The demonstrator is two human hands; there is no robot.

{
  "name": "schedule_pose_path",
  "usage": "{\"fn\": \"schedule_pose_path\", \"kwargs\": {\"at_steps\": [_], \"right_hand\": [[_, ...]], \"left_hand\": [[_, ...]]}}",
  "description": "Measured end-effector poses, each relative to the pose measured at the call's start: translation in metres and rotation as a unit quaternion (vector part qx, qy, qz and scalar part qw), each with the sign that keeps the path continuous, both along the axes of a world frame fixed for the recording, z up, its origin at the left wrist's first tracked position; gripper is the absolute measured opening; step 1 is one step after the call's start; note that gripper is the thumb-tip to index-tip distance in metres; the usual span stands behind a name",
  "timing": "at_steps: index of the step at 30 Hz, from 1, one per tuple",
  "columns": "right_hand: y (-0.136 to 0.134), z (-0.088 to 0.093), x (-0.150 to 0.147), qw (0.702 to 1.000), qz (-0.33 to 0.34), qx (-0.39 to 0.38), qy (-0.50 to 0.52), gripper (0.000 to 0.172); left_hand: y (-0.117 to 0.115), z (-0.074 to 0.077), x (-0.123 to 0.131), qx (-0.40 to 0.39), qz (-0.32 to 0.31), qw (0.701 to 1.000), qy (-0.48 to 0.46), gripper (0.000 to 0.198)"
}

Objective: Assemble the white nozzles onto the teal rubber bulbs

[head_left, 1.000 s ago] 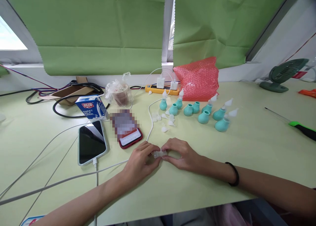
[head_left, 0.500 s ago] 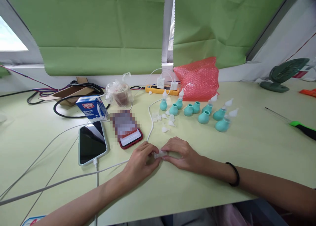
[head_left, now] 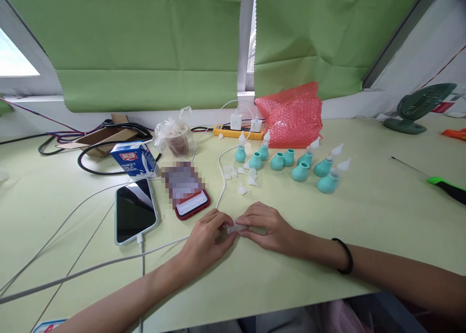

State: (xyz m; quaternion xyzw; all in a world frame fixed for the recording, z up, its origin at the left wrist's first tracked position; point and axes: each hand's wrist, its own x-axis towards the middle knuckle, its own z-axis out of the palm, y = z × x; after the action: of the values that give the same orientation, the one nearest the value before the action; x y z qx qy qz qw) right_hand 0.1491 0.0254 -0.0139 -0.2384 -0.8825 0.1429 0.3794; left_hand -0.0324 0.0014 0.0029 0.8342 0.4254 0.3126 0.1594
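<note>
Between my two hands is a small translucent plastic piece (head_left: pixel 233 228), low over the table's front half. The fingertips of my left hand (head_left: pixel 208 236) pinch its left end, and my right hand (head_left: pixel 268 227) pinches its right end. Fingers cover much of the piece, so its full shape is hidden. Just beyond lie loose translucent nozzle tips and small clear parts (head_left: pixel 243 190). Farther back stand several turquoise squeeze bulbs (head_left: pixel 300 172). Some carry a clear neck with a pointed white tip (head_left: pixel 343 165); others have bare round openings.
To the left lie a phone in a pale case (head_left: pixel 136 211) on a cable and a red-cased phone (head_left: pixel 192 204). A milk carton (head_left: pixel 134 158), wrapped pot (head_left: pixel 177 141), power strip (head_left: pixel 222 130) and red bubble-wrap bag (head_left: pixel 291 117) stand behind. A screwdriver (head_left: pixel 446 187) and fan (head_left: pixel 418 107) are right.
My right fingertips have shifted slightly left along the translucent piece, closer to the left hand's. Both hands keep their pinch, and the bulbs and loose parts stay where they were.
</note>
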Motion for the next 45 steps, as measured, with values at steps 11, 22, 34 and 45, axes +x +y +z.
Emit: {"fn": "schedule_pose_path", "kwargs": {"at_steps": [11, 22, 34, 45], "right_hand": [[-0.003, 0.002, 0.0, 0.999, -0.051, -0.005, 0.018, 0.019], [-0.008, 0.004, -0.004, 0.994, -0.01, 0.099, 0.053, 0.023], [-0.007, 0.012, -0.002, 0.99, 0.018, 0.138, -0.015, 0.023], [0.05, 0.052, 0.06, 0.901, -0.315, 0.26, -0.143, 0.028]], "left_hand": [[0.0, -0.002, -0.002, -0.033, 0.013, 0.999, -0.036, 0.006], [-0.002, 0.008, 0.002, -0.168, -0.016, 0.985, -0.026, 0.024], [-0.002, 0.004, 0.001, -0.235, -0.01, 0.962, -0.137, 0.023], [-0.002, 0.002, -0.002, -0.202, 0.025, 0.971, -0.122, 0.03]]}}
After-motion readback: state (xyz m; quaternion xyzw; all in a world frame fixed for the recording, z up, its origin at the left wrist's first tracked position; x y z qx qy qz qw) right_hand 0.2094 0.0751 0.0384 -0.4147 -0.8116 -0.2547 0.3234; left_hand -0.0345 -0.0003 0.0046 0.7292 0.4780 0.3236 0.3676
